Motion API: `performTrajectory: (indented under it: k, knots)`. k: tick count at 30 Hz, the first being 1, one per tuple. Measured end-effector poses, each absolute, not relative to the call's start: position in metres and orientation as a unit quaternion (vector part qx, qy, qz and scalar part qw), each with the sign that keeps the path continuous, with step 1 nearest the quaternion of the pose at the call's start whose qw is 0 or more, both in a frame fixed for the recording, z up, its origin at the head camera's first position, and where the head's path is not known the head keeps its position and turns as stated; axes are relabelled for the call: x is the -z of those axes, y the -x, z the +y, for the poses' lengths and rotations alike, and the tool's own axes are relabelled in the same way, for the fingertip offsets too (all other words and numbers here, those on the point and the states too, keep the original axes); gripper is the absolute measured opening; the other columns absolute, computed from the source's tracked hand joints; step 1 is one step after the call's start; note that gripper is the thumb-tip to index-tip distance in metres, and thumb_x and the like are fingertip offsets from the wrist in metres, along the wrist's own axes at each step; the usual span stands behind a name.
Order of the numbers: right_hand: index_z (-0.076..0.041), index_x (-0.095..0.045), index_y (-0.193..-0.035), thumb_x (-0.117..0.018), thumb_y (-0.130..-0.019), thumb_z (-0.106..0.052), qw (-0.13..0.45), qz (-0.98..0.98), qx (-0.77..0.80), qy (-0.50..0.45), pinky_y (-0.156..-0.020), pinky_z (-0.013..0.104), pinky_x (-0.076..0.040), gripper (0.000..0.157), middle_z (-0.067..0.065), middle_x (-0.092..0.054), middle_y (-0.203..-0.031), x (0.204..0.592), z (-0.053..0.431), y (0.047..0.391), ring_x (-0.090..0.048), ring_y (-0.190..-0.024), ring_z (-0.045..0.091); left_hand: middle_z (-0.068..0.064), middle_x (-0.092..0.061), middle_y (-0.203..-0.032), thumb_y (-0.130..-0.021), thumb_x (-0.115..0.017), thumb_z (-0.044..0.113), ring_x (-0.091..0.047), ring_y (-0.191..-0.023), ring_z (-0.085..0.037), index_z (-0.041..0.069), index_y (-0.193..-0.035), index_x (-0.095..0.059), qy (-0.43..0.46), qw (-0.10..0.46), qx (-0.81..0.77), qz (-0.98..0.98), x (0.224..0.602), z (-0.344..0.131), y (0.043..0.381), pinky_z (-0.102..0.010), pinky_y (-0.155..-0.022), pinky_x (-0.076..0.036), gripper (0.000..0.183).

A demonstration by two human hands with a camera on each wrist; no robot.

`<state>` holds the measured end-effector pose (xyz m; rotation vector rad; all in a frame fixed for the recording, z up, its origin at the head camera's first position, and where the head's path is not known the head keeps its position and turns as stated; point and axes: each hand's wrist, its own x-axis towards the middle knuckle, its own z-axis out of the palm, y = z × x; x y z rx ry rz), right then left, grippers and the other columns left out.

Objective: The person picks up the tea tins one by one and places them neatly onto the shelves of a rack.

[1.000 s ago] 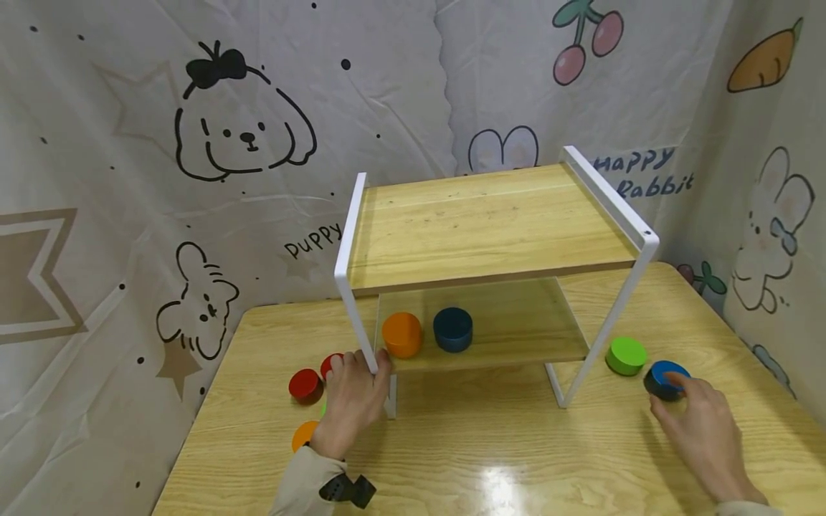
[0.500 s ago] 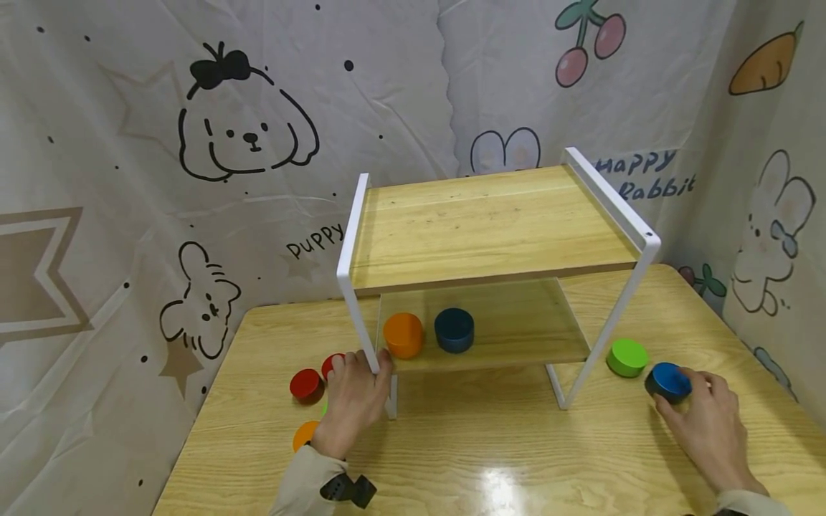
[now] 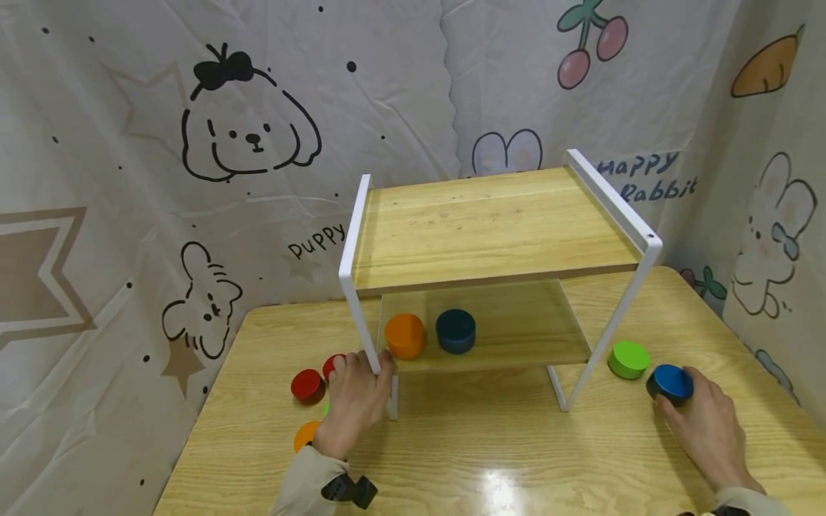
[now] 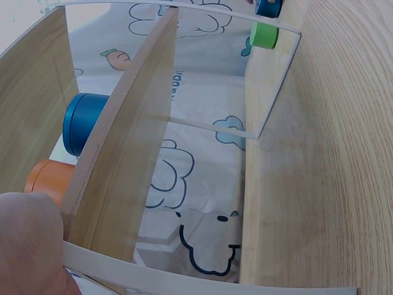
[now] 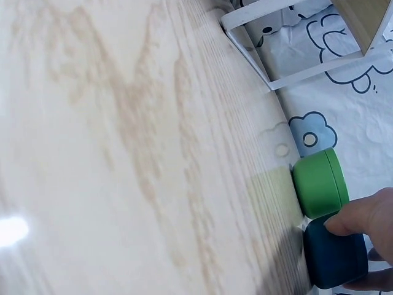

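Observation:
A two-tier wooden shelf (image 3: 497, 226) with white metal side frames stands on the table. My left hand (image 3: 356, 398) grips its left front leg, thumb on the inner side near the lower board. On that lower board sit an orange round tin (image 3: 404, 337) and a dark blue round tin (image 3: 455, 332). To the right of the shelf, my right hand (image 3: 708, 430) holds another blue round tin (image 3: 670, 385) between thumb and fingers. A green round tin (image 3: 629, 360) stands just left of it. In the right wrist view the thumb presses the held blue tin (image 5: 331, 255).
Left of the shelf are a red tin (image 3: 307, 387), a second red tin (image 3: 332, 365) partly behind the left hand, and an orange tin (image 3: 306, 435). A sliver of green shows beside the left wrist. A patterned cloth (image 3: 400, 86) hangs behind the table.
My right hand's fingers have come down from over the blue tin's top to its right side and taken hold of it. The left hand stays on the shelf leg.

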<state>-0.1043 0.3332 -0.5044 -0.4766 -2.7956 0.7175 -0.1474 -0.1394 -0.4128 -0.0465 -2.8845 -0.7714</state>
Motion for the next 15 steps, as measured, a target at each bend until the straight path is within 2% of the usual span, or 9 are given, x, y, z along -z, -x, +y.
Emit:
performTrajectory:
  k: [15]
  knots:
    - [0.019,-0.027,-0.138,-0.067,-0.086,-0.012,0.101,-0.945,-0.268,0.160,-0.088,0.071,-0.033,0.072,0.047,-0.034,-0.127,0.5096,0.3354,0.1104,-0.035,-0.114,0.062,-0.008,-0.040,-0.066,-0.101,-0.035,0.036,-0.035,-0.065,-0.028,0.008,-0.062,-0.044,0.019,0.082,0.266,-0.960,0.4142,-0.1394,0.1478,-0.033,-0.057,-0.027,0.050]
